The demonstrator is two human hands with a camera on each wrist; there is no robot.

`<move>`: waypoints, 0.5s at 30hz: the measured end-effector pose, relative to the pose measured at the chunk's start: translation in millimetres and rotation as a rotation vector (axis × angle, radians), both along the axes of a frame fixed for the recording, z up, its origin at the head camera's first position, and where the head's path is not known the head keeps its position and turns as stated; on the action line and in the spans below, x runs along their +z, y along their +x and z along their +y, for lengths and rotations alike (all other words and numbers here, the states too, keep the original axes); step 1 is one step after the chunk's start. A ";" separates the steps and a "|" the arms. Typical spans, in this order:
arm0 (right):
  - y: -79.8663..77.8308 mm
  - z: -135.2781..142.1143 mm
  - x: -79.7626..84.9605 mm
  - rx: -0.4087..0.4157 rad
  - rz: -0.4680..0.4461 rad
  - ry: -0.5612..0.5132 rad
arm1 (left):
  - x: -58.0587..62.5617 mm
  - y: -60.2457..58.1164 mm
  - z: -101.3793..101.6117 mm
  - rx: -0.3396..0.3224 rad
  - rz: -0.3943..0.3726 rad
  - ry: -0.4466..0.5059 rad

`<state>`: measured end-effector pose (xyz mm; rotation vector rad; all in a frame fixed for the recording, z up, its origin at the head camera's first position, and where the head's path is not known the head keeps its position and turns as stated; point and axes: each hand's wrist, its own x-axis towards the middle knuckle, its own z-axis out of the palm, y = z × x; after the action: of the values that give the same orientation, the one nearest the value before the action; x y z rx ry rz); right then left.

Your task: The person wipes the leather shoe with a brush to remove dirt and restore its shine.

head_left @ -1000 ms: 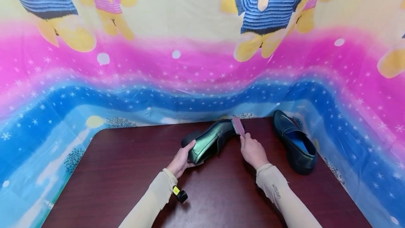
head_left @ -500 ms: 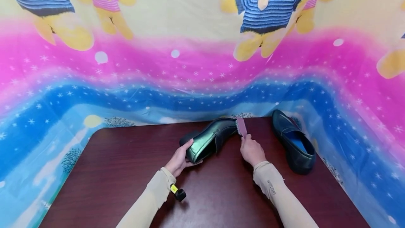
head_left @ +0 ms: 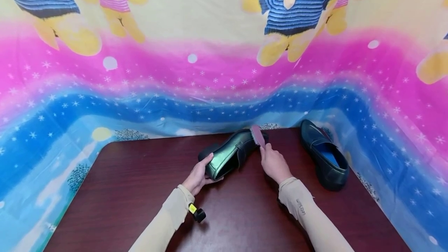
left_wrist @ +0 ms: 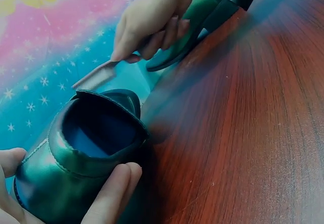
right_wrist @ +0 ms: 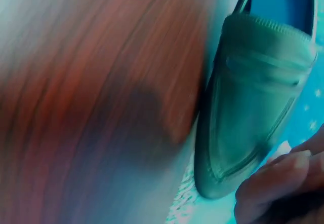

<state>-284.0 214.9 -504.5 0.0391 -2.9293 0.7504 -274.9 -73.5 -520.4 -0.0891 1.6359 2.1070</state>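
Observation:
A dark, shiny green loafer (head_left: 224,161) is tilted on its side above the table's back part, toe pointing right. My left hand (head_left: 198,176) grips its heel, thumb on one side and fingers beneath. With my right hand (head_left: 275,162) I hold a pink-handled brush (head_left: 258,136), its pale bristles against the loafer's toe. Seen from the left wrist, the brush (left_wrist: 96,76) lies beyond the loafer's opening (left_wrist: 101,133). In the right wrist view, curled fingers (right_wrist: 273,181) appear beside a loafer (right_wrist: 253,102); which of the two it is, I cannot tell.
The matching loafer (head_left: 325,156) stands sole down at the right of the dark red wooden table (head_left: 140,205). A printed curtain (head_left: 210,81) with bears and snowflakes hangs right behind the table's back edge and along both sides. A black device (head_left: 198,214) is strapped at my left wrist.
My right hand has shifted the brush slightly right, off the toe tip, then back left and up over the toe. The left hand and its loafer have stayed nearly still.

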 end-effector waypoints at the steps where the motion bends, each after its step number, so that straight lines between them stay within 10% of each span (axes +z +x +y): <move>1: 0.1 -3.5 0.4 0.017 0.004 0.008 | -0.3 -0.2 0.2 0.000 -0.003 0.003; 15: -7.3 24.7 -15.7 -0.105 -0.167 0.036 | 0.7 0.8 1.3 0.011 -0.012 0.023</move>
<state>-291.3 239.6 -520.2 -0.1817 -3.0728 0.7173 -274.0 -72.2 -519.7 -0.1036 1.6075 2.1285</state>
